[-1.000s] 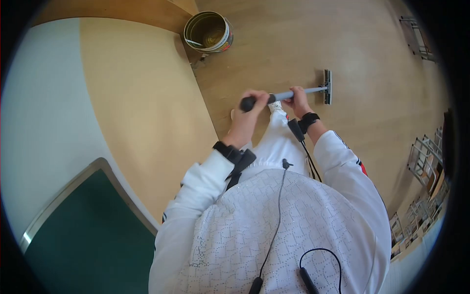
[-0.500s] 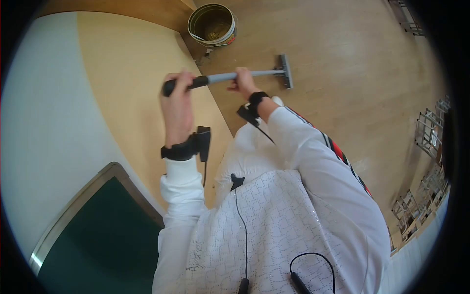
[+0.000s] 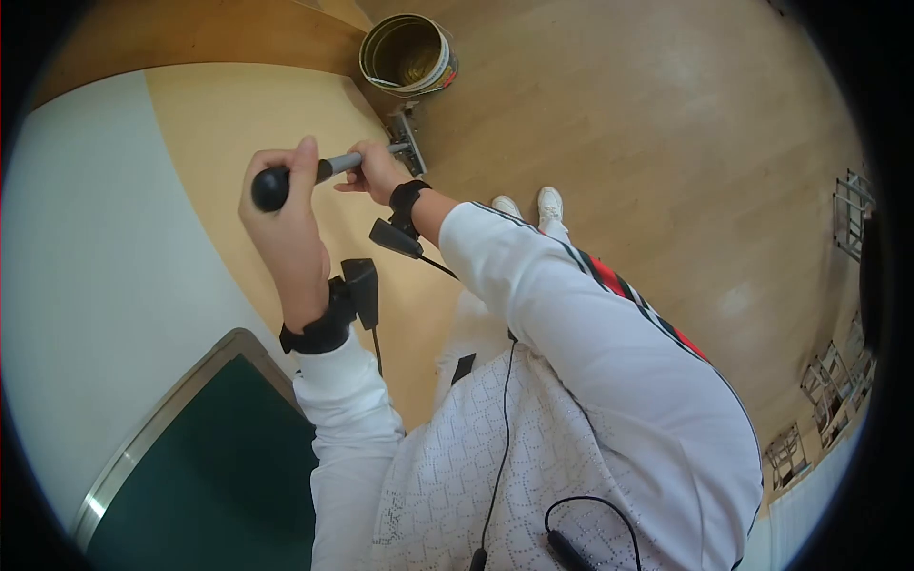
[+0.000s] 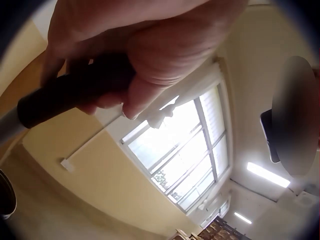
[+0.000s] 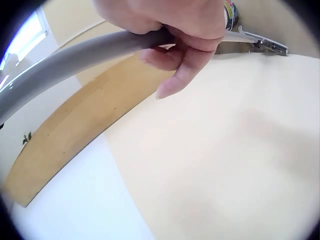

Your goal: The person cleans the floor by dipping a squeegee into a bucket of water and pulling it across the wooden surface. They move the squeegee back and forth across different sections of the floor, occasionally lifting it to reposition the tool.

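A mop with a grey pole (image 3: 345,163) and black grip (image 4: 75,90) spans both hands. My left hand (image 3: 290,214) grips its black end, fingers curled round it, also seen in the left wrist view (image 4: 150,45). Farther down, my right hand (image 3: 379,173) holds the grey pole; in the right wrist view, that hand (image 5: 175,30) has some fingers curled round the pole (image 5: 85,57) and others hanging below. The flat mop head (image 3: 409,138) is on the floor against the foot of the wall, just below the bucket.
A bucket (image 3: 407,57) with a wire handle stands by the wall near a wooden panel (image 3: 209,38). A green board (image 3: 209,457) is at the lower left. Metal-framed furniture (image 3: 852,214) lines the right side of the wooden floor (image 3: 609,124).
The mop head has swept left across the floor to the wall. Both hands have moved left with the pole, still holding it, and both shoes have come into view.
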Motion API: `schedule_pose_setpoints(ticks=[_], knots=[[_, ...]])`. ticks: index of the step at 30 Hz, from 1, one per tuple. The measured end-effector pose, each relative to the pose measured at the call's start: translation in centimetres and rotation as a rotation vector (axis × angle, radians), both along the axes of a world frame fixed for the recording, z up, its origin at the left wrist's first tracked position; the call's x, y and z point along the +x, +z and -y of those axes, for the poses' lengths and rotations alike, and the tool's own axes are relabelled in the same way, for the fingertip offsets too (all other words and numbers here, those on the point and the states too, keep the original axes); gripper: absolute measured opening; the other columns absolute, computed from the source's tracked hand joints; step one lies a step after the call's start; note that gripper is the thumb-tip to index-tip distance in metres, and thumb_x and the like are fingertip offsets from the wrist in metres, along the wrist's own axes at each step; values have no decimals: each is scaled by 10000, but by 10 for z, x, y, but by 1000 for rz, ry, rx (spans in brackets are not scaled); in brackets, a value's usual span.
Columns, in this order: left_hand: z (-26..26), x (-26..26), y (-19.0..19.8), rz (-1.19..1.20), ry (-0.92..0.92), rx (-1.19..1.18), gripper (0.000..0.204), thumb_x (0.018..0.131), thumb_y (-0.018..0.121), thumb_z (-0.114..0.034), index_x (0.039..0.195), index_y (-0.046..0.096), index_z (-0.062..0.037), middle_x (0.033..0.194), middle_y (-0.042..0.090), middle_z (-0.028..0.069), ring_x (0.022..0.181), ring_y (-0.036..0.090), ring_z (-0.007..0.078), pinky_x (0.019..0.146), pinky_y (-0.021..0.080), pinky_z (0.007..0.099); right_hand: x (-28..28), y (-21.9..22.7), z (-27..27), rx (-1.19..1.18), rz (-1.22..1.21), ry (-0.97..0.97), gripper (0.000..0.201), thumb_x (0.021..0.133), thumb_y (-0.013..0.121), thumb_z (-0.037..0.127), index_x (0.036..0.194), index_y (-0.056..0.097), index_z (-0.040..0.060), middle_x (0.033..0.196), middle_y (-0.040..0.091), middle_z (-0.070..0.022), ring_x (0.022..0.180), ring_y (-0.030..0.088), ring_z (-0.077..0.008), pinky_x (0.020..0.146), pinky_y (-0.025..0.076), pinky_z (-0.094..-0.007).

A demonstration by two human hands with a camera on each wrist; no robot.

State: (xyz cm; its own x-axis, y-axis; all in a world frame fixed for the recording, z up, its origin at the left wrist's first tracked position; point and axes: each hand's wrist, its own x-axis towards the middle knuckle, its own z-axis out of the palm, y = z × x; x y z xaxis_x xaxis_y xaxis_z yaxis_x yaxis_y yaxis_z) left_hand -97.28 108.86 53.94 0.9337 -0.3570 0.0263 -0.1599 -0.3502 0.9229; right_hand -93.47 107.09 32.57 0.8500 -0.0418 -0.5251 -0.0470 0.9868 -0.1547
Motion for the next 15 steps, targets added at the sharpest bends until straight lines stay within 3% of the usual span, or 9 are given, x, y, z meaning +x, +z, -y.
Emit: schedule_pose_setpoints(ticks=[3,8,10,13,15], knots=[[1,-16,19,105,21,41,154,842,576,-99,760,514,15,770,552,80,752,529,149,784,423,273,-11,19,1,11,-15,-33,84,784,391,133,727,393,70,566,377,-51,449,426,-150,548,546,-452],[-31,1,29,-77,-180,-198,182,892,489,-92,731,427,-32,689,409,38,769,491,169,956,396,421,-18,23,7,-26,-53,-43,51,798,371,87,806,394,42,604,419,-72,462,465,-160,553,558,-431],[-37,10,36,-144,-223,-227,151,908,457,-100,775,421,-38,709,395,35,804,477,181,983,362,433,-26,35,19,-63,-83,-63,39,833,398,95,830,387,58,637,444,-47,485,480,-121,618,560,-389],[-60,33,27,-253,-348,-321,146,917,446,-136,798,431,-53,719,402,26,836,473,184,993,347,428,-32,30,27,-171,-88,-140,55,840,408,110,849,383,62,641,443,-48,491,485,-126,611,559,-386],[-92,62,-5,-281,-416,-339,132,918,441,-133,810,437,-58,738,410,26,852,482,186,993,345,423,-17,8,0,-213,-145,-185,137,815,387,97,697,411,30,547,415,-51,419,460,-153,531,554,-413]])
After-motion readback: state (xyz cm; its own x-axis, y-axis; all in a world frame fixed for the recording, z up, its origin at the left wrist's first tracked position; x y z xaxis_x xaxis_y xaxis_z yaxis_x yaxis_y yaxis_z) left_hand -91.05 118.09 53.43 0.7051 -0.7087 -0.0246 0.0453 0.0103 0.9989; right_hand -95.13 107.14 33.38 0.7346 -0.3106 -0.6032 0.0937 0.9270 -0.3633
